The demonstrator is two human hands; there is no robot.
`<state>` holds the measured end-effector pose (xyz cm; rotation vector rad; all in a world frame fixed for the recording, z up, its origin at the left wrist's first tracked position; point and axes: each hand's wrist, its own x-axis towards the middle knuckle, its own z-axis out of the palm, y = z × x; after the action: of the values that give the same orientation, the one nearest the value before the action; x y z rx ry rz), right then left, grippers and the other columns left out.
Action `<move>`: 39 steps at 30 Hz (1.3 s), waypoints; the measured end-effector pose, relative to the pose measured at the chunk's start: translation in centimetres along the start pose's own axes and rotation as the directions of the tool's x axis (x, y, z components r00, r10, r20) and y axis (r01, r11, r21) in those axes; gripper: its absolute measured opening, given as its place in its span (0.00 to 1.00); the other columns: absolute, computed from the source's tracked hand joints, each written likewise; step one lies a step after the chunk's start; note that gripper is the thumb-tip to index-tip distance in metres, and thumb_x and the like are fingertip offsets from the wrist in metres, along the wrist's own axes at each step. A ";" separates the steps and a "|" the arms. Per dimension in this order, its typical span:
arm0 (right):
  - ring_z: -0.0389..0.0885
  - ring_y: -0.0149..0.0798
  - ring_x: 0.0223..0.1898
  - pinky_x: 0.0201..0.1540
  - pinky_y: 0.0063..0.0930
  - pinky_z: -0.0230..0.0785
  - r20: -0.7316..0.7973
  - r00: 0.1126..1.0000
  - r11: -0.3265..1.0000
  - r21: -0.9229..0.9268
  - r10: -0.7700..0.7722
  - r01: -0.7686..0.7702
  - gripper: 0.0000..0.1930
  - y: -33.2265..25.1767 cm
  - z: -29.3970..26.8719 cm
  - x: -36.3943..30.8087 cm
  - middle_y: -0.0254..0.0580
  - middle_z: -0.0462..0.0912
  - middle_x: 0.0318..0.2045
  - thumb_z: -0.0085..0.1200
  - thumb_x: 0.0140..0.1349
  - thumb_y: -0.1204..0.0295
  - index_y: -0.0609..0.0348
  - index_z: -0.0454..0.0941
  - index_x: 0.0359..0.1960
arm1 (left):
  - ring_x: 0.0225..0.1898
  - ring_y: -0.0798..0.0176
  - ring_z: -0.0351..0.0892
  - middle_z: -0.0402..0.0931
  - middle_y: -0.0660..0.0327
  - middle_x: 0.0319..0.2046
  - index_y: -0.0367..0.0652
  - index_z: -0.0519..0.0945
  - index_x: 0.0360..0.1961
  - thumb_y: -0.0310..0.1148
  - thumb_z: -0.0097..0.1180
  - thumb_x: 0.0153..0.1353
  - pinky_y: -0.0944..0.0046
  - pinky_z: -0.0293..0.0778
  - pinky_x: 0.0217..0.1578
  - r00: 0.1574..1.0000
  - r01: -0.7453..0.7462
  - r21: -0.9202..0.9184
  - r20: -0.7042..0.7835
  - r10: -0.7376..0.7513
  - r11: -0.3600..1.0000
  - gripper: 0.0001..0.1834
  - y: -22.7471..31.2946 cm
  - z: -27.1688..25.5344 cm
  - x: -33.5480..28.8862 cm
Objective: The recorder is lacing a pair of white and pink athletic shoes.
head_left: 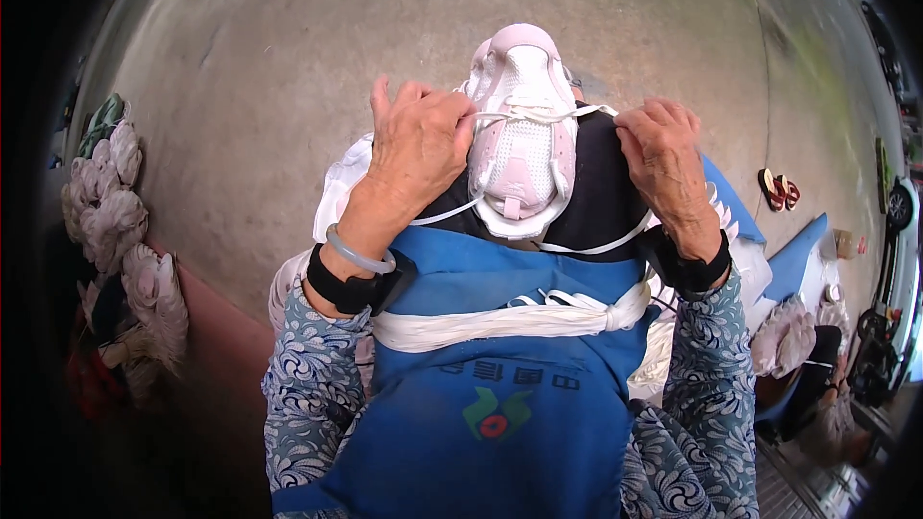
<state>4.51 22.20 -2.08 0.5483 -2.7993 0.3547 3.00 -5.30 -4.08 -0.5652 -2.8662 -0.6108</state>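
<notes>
A pink and white sneaker [524,135] rests upright on my lap, its toe pointing away from me and its heel toward me. A white shoelace [538,115] crosses the upper low down by the toe and is drawn out to both sides. At the shoe's left, my left hand [420,135] pinches one end of the lace. Off to the right, the fingers of my right hand [663,142] close on the other end. Loose tails of lace hang from both hands toward my apron. A bundle of white laces [510,325] lies across the blue apron [500,279].
At the left stands a pile of pale sneakers [115,202]. More pale shoes [784,336] lie at the right, near another person [817,370]. A pair of sandals [777,189] sits on the concrete floor [317,29]. A parked car [904,259] shows at the right rim.
</notes>
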 end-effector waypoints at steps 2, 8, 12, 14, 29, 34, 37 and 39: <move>0.76 0.47 0.43 0.48 0.39 0.65 0.067 0.995 0.989 0.127 0.073 -0.081 0.06 0.5 -1.5 -0.6 0.43 0.79 0.32 0.58 0.53 0.75 0.58 0.81 0.34 | 0.41 0.58 0.75 0.79 0.61 0.26 0.47 0.84 0.32 0.35 0.59 0.55 0.37 0.55 0.56 0.999 -0.045 -0.064 -0.032 0.043 0.997 0.06 -0.3 0.2 -0.1; 0.75 0.45 0.42 0.49 0.39 0.65 0.338 0.926 0.898 0.440 -0.166 0.000 0.10 -2.5 -4.6 -2.7 0.43 0.78 0.34 0.64 0.47 0.72 0.58 0.81 0.33 | 0.45 0.57 0.75 0.80 0.64 0.31 0.48 0.83 0.32 0.34 0.59 0.56 0.34 0.49 0.61 0.999 -0.053 -0.079 0.006 0.053 0.995 0.05 -0.9 0.1 -0.2; 0.69 0.46 0.50 0.55 0.42 0.61 0.322 0.899 0.947 0.225 -0.296 0.231 0.09 -3.9 -3.5 -5.2 0.42 0.73 0.38 0.63 0.43 0.72 0.57 0.80 0.28 | 0.46 0.55 0.74 0.80 0.64 0.31 0.48 0.84 0.32 0.33 0.58 0.57 0.33 0.49 0.61 0.964 -0.258 0.216 -0.007 0.266 0.941 0.05 -1.1 -0.4 0.3; 0.69 0.45 0.50 0.55 0.41 0.60 0.327 0.886 0.940 0.197 -0.330 0.278 0.08 -3.9 -3.4 -5.6 0.42 0.73 0.38 0.61 0.44 0.72 0.58 0.80 0.28 | 0.48 0.53 0.74 0.81 0.62 0.32 0.49 0.83 0.36 0.32 0.58 0.57 0.34 0.49 0.61 0.948 -0.314 0.329 0.149 0.280 0.890 0.07 -0.5 0.1 0.3; 0.72 0.44 0.44 0.51 0.39 0.61 0.202 0.968 0.973 0.204 -0.147 0.105 0.04 -2.7 -3.6 -6.1 0.42 0.73 0.35 0.56 0.48 0.78 0.60 0.77 0.27 | 0.46 0.57 0.75 0.81 0.63 0.35 0.47 0.83 0.35 0.37 0.57 0.59 0.34 0.48 0.61 0.988 0.052 -0.099 0.148 -0.037 0.994 0.08 -0.4 0.3 -0.2; 0.73 0.46 0.40 0.46 0.37 0.62 0.230 0.973 0.992 0.126 -0.009 -0.021 0.04 0.0 -4.0 -6.5 0.43 0.75 0.32 0.57 0.50 0.79 0.60 0.79 0.28 | 0.45 0.58 0.74 0.80 0.63 0.33 0.47 0.83 0.35 0.32 0.61 0.54 0.31 0.48 0.59 0.999 -0.025 0.016 0.036 0.024 1.000 0.07 -0.3 0.9 0.1; 0.73 0.47 0.41 0.48 0.39 0.62 0.326 0.942 0.995 0.033 0.079 -0.094 0.07 0.7 -3.9 -6.9 0.45 0.76 0.32 0.59 0.49 0.79 0.60 0.79 0.32 | 0.43 0.57 0.75 0.79 0.62 0.32 0.46 0.81 0.38 0.27 0.60 0.53 0.39 0.58 0.58 0.986 -0.095 0.084 -0.128 0.105 0.992 0.10 0.0 0.5 0.3; 0.73 0.47 0.42 0.49 0.40 0.62 0.251 0.958 0.971 0.159 0.137 -0.180 0.10 -0.3 -3.8 -6.3 0.45 0.75 0.34 0.60 0.48 0.78 0.60 0.79 0.34 | 0.37 0.56 0.77 0.79 0.58 0.32 0.41 0.79 0.41 0.24 0.56 0.57 0.54 0.70 0.50 0.950 -0.199 -0.138 -0.272 0.156 0.970 0.10 0.5 -0.5 0.2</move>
<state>11.06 25.13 -0.38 0.4283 -3.0737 0.6197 3.01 -5.06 -3.38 -0.7020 -2.5033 -0.8278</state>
